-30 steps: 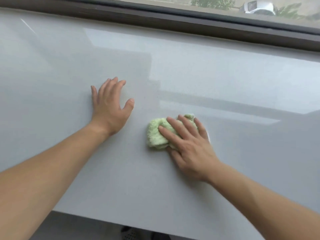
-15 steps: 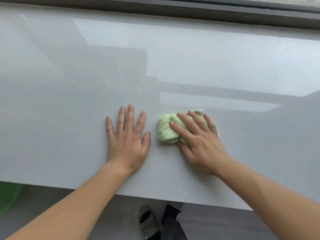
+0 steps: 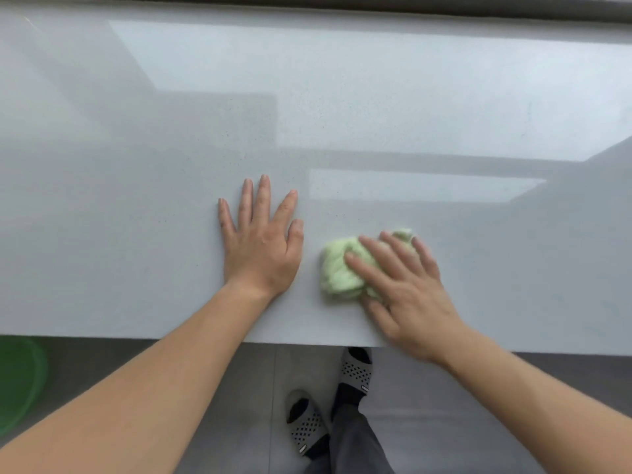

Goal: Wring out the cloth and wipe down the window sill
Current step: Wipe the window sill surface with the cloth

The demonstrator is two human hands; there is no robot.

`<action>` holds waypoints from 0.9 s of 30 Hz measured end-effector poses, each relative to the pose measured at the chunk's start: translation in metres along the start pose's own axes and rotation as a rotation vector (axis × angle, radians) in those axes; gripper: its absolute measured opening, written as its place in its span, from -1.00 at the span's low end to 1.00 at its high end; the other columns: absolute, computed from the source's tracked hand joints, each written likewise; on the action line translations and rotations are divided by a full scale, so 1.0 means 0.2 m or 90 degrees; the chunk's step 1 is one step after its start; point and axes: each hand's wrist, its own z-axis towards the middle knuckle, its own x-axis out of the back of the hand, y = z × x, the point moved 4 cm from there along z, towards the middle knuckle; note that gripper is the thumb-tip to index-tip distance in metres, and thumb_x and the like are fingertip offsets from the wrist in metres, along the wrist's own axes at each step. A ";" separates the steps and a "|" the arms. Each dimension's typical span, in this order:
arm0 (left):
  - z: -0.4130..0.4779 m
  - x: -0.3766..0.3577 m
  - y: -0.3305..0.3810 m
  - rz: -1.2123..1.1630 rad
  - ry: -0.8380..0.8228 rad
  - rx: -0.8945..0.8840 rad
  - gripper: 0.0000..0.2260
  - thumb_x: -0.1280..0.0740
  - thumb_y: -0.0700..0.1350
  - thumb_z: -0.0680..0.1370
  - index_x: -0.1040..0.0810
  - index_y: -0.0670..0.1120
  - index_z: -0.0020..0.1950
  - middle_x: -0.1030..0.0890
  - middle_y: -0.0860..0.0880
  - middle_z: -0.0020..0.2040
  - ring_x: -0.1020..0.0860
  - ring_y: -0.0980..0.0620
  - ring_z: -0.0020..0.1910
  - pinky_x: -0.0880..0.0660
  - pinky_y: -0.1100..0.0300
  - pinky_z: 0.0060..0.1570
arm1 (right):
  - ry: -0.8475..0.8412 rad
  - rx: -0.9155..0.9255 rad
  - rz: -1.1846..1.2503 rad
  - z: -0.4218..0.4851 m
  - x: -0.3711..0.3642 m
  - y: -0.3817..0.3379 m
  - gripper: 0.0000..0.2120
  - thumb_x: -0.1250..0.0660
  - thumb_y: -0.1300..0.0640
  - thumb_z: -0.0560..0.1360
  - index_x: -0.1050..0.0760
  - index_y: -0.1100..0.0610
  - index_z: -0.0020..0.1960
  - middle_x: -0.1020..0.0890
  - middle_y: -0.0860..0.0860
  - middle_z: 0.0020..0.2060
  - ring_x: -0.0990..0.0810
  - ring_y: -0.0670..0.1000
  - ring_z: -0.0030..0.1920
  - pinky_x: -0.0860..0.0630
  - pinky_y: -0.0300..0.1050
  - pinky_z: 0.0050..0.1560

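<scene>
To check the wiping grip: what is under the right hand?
The green cloth, bunched, lies under the right hand on the window sill. Its left part shows past the fingers; the rest, and the sill beneath it, are covered.

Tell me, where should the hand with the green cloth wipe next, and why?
Probably slide the cloth rightward along the sill: the right hand presses it flat near the front edge, the left hand lies flat beside it, and bare sill stretches to the right.

This looks like a home. A wide, glossy pale window sill [image 3: 136, 200] runs under a dark window frame [image 3: 410, 8]. Below are a grey tiled floor [image 3: 239, 371], worn slippers [image 3: 306, 429] and a green basin [image 3: 17, 381].
</scene>
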 end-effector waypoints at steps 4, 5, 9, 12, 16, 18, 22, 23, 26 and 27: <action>0.00 -0.01 0.00 0.016 0.000 0.000 -0.45 0.10 0.22 0.60 -0.11 0.14 0.59 0.08 -0.06 0.64 0.20 -0.04 0.60 0.29 -0.23 0.49 | 0.090 -0.273 0.062 0.05 0.01 0.06 -0.47 -0.06 -0.14 0.57 -0.20 -0.14 0.53 -0.25 -0.03 0.53 -0.12 0.13 0.55 0.07 0.22 0.52; 0.00 -0.01 0.00 0.020 -0.002 -0.001 -0.45 0.10 0.23 0.60 -0.10 0.14 0.59 0.09 -0.06 0.64 0.21 -0.05 0.60 0.30 -0.24 0.49 | 0.105 -0.272 0.052 0.02 0.00 -0.02 -0.47 -0.07 -0.14 0.58 -0.21 -0.12 0.53 -0.26 -0.02 0.53 -0.13 0.15 0.54 0.04 0.24 0.51; 0.00 -0.02 0.00 0.046 -0.019 -0.003 -0.41 0.09 0.28 0.58 -0.03 0.15 0.60 0.13 -0.07 0.64 0.24 -0.06 0.59 0.29 -0.27 0.48 | 0.030 -0.054 0.018 -0.23 -0.06 -0.23 -0.45 -0.13 -0.11 0.58 -0.15 -0.14 0.56 -0.21 -0.04 0.56 -0.07 0.13 0.57 -0.03 0.28 0.50; 0.00 -0.02 0.00 0.065 -0.025 0.001 -0.40 0.07 0.28 0.58 0.00 0.16 0.60 0.15 -0.07 0.64 0.25 -0.07 0.59 0.28 -0.27 0.48 | -0.021 0.000 -0.017 -0.28 -0.05 -0.06 -0.41 -0.12 -0.11 0.56 -0.09 -0.16 0.57 -0.17 -0.05 0.57 -0.03 0.10 0.58 -0.01 0.26 0.52; 0.00 -0.02 0.00 0.062 -0.020 0.004 -0.41 0.05 0.28 0.58 -0.01 0.16 0.60 0.15 -0.06 0.64 0.24 -0.05 0.59 0.28 -0.26 0.49 | 0.076 -0.291 0.066 -0.23 0.02 0.26 -0.47 -0.01 -0.16 0.58 -0.14 -0.15 0.54 -0.24 -0.03 0.54 -0.11 0.11 0.55 0.04 0.21 0.53; 0.01 -0.02 0.00 0.055 -0.016 0.012 -0.40 0.05 0.28 0.56 -0.05 0.15 0.59 0.12 -0.06 0.64 0.22 -0.05 0.60 0.27 -0.27 0.49 | 0.105 -0.350 0.070 -0.25 0.02 0.22 -0.48 -0.02 -0.14 0.59 -0.17 -0.12 0.54 -0.23 -0.02 0.54 -0.11 0.13 0.55 0.06 0.23 0.52; 0.02 0.01 0.07 0.037 0.029 0.027 -0.45 -0.03 0.19 0.53 -0.28 0.06 0.50 -0.03 -0.12 0.63 0.15 -0.10 0.60 0.30 -0.30 0.47 | 0.029 -0.117 0.056 -0.41 -0.02 0.04 -0.49 -0.04 -0.15 0.61 -0.16 -0.15 0.55 -0.19 -0.07 0.56 -0.05 0.10 0.58 0.02 0.25 0.52; 0.02 0.02 0.11 0.039 0.049 0.005 -0.49 -0.06 0.13 0.53 -0.34 0.04 0.46 -0.07 -0.12 0.62 0.14 -0.12 0.60 0.29 -0.30 0.47 | 0.008 -0.073 0.061 -0.42 -0.01 0.09 -0.49 -0.04 -0.17 0.61 -0.15 -0.18 0.55 -0.18 -0.09 0.56 -0.04 0.07 0.58 0.03 0.24 0.52; 0.07 0.00 0.26 -0.037 0.040 -0.026 -0.49 -0.07 0.06 0.51 -0.35 0.03 0.46 -0.07 -0.09 0.62 0.10 -0.09 0.61 0.26 -0.21 0.51 | 0.017 -0.143 0.046 -0.25 0.05 0.40 -0.46 -0.03 -0.22 0.57 -0.12 -0.23 0.54 -0.20 -0.10 0.56 -0.05 0.05 0.58 0.06 0.20 0.53; 0.11 -0.01 0.30 -0.076 0.021 -0.002 -0.46 -0.06 0.07 0.51 -0.31 0.04 0.51 -0.03 -0.08 0.63 0.11 -0.07 0.61 0.26 -0.18 0.51 | 0.041 -0.214 0.053 -0.17 0.08 0.52 -0.45 -0.01 -0.23 0.55 -0.12 -0.23 0.54 -0.19 -0.09 0.56 -0.05 0.06 0.57 0.09 0.19 0.53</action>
